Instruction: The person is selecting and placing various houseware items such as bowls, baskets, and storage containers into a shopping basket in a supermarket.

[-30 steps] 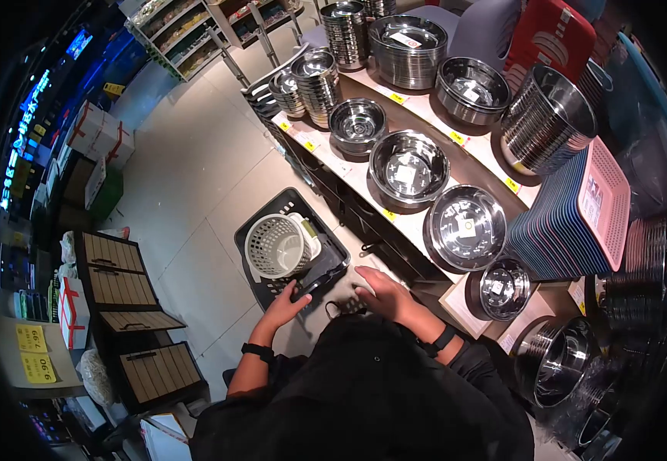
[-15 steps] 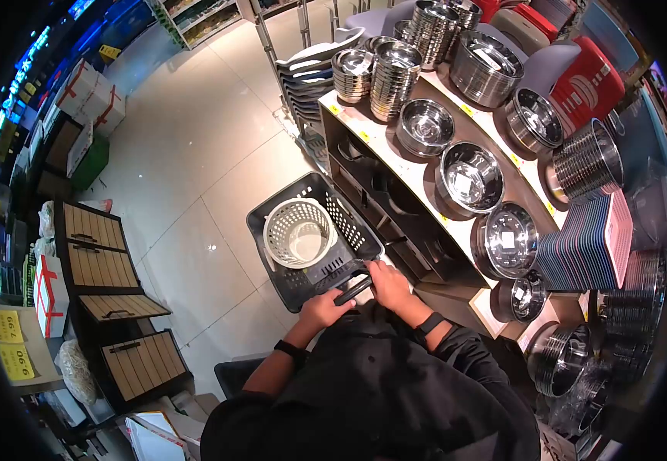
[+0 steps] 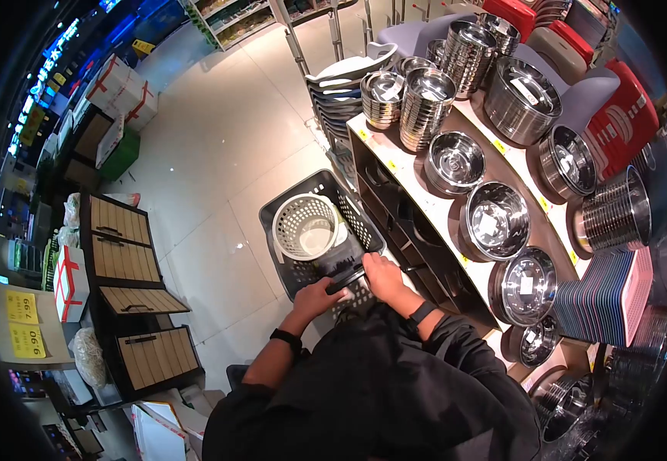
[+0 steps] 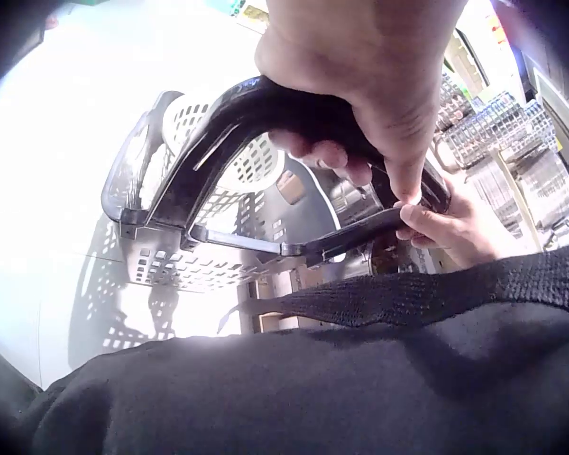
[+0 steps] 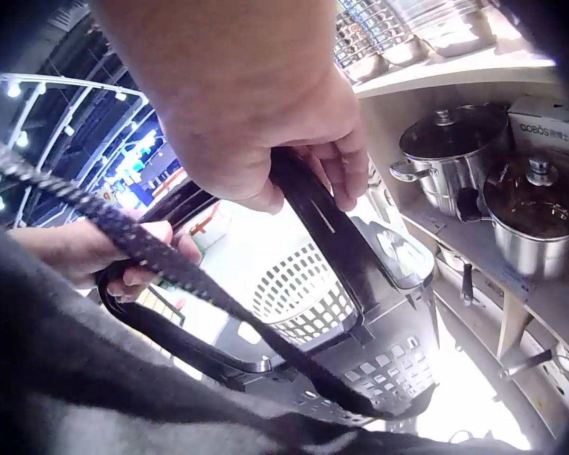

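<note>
A dark shopping basket (image 3: 295, 280) with perforated sides stands before the person, a round pale perforated basket (image 3: 306, 228) inside it. The left hand (image 3: 315, 298) curls round the basket's black handle; in the left wrist view the fingers of that hand wrap the black handle (image 4: 303, 112). The right hand (image 3: 383, 278) grips the handle at its right part, and in the right wrist view the right hand (image 5: 266, 142) has its fingers bent round the handle bar (image 5: 327, 227). A white item beside the round basket is partly hidden.
Shelving on the right carries stacked steel bowls (image 3: 497, 220), a steel basin (image 3: 527, 286) and stacked plastic trays (image 3: 594, 300). Lidded pots (image 5: 455, 156) stand on a lower shelf. Wood-slatted cabinets (image 3: 122, 257) line the left, past the tiled floor (image 3: 203, 169).
Both hands have come from apart and off the basket to gripping its handle. The view has shifted, so the shelf and bowls appear farther right and lower.
</note>
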